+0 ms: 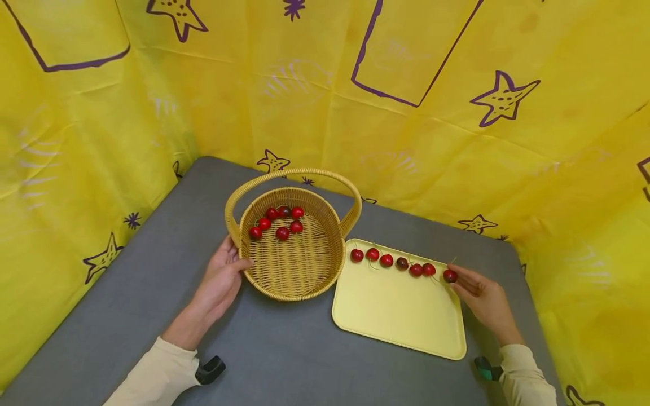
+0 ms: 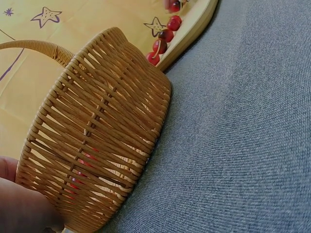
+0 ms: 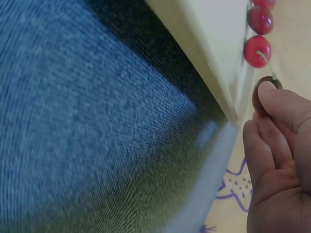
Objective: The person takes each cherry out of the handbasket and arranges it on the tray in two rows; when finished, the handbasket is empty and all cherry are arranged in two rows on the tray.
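At the tray's upper-right corner, right of the frame's center, the right hand [image 1: 484, 301] pinches one dark red cherry [image 1: 449, 277] between thumb and fingertips. Six more cherries [image 1: 402, 264] line the upper edge of the tray [image 1: 401, 316], leaving its lower part as open room; gray cloth runs from its lower edge toward the bottom of the frame. Left of center, the left hand [image 1: 220, 276] grips the rim of the basket [image 1: 291, 268], thumb over the edge. The basket is round, woven from tan strands, with an arched, wrapped handle [image 1: 295, 172]; seven glossy cherries [image 1: 282, 233] sit in its upper-left part. The pale yellow tray is smooth, rounded at the corners. Both stand on a gray, ribbed table covering [image 1: 284, 349], and yellow hangings [image 1: 304, 124] with purple starfish drawings [image 1: 503, 101] fill the upper frame and both sides.
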Motion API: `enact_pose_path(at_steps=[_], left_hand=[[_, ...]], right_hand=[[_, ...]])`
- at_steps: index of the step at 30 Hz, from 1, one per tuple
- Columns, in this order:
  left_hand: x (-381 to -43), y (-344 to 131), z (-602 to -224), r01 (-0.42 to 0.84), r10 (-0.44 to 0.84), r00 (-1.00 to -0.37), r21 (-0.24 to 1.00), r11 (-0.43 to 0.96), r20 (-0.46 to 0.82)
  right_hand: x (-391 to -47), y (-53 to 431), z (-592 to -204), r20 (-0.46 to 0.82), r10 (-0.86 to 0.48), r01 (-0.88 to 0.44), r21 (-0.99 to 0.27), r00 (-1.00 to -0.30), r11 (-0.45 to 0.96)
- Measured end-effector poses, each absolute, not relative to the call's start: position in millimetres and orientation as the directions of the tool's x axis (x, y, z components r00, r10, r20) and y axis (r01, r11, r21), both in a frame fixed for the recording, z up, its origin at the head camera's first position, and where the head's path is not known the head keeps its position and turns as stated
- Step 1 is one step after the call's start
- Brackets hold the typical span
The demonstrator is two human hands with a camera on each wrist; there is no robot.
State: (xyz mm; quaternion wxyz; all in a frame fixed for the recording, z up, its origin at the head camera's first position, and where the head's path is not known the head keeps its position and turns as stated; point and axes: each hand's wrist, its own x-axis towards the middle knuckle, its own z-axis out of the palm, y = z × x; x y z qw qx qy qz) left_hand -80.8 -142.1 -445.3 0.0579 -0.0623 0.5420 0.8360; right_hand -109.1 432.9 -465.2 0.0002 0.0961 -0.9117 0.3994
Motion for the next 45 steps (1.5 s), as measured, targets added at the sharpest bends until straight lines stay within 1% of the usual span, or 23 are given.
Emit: enact_pose_path(at_steps=[5, 14, 22, 28, 33, 36, 38, 42, 45], left_hand=[[-80, -141, -445, -0.172, 0.031, -0.984, 0.899, -0.403, -0.175], [-82, -142, -448, -0.17, 0.026, -0.984, 0.895, -0.411, -0.175], [-80, -142, -450, -0.161, 0.03, -0.986, 0.895, -0.416, -0.163], [-82, -143, -451, -0.152, 0.032, -0.988, 0.894, -0.422, -0.153], [-83, -144, -452, -0.158, 0.035, -0.987, 0.892, -0.424, -0.158], [-84, -144, -452, -0.158, 0.045, -0.987, 0.893, -0.421, -0.154], [-84, -143, -452, -0.158, 0.047, -0.987, 0.893, -0.421, -0.152], [-83, -144, -451, -0.155, 0.042, -0.987, 0.891, -0.427, -0.152], [-83, -143, -451, -0.154, 0.039, -0.988, 0.887, -0.435, -0.152]], right_hand=[[-111, 432, -471, 0.082, -0.184, -0.186, -0.72, -0.98, 0.669], [-113, 430, -475, 0.101, -0.24, -0.254, -0.567, -0.966, 0.783], [-109, 428, -469, 0.116, -0.284, -0.303, -0.496, -0.952, 0.814], [-108, 424, -455, 0.148, -0.323, -0.355, -0.425, -0.935, 0.833], [-106, 403, -426, 0.206, -0.353, -0.408, -0.385, -0.913, 0.828], [-104, 375, -405, 0.246, -0.358, -0.432, -0.417, -0.901, 0.8], [-104, 348, -391, 0.273, -0.374, -0.462, -0.478, -0.886, 0.747], [-109, 283, -373, 0.318, -0.424, -0.521, -0.647, -0.848, 0.557], [-115, 235, -369, 0.325, -0.462, -0.521, -0.756, -0.825, 0.397]])
